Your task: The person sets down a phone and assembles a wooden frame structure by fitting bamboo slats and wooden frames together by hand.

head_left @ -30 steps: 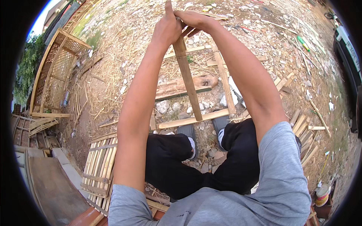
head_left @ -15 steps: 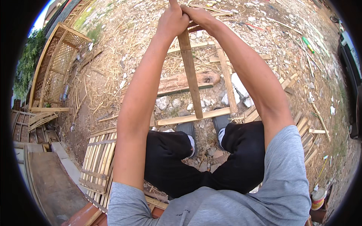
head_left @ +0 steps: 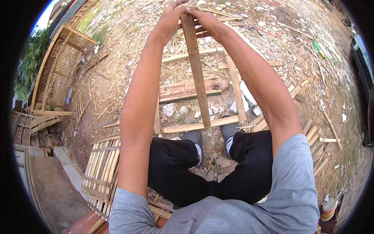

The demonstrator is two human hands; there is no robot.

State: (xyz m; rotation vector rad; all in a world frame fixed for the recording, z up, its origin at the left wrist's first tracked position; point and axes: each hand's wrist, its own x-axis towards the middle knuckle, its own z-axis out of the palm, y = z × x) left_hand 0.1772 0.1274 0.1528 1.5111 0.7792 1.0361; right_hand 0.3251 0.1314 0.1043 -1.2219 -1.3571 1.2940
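A long brown wooden slat (head_left: 198,78) runs from between my hands back toward my feet. Its near end lies over the front bar (head_left: 200,124) of a wooden frame on the ground. My left hand (head_left: 170,21) is at the slat's far end, thumb side against the wood, with some fingers stretched out beyond it. On the other side, my right hand (head_left: 208,24) grips the same end, its thumb reaching the top and its shaded fingers behind the slat. The frame's right side bar (head_left: 235,87) shows beside my right forearm.
A thick weathered timber (head_left: 191,89) and white stones (head_left: 170,109) lie inside the frame. Slatted panels (head_left: 102,167) sit at left, with a lattice structure (head_left: 60,74) beyond. Loose wood strips (head_left: 315,136) and a bucket (head_left: 329,206) are at right. A vehicle (head_left: 360,78) stands farther right.
My left hand has loosened, its fingers stretching out and shifting left, so the slat's far end now shows. The slat's near end sits slightly lower in view, over the front bar.
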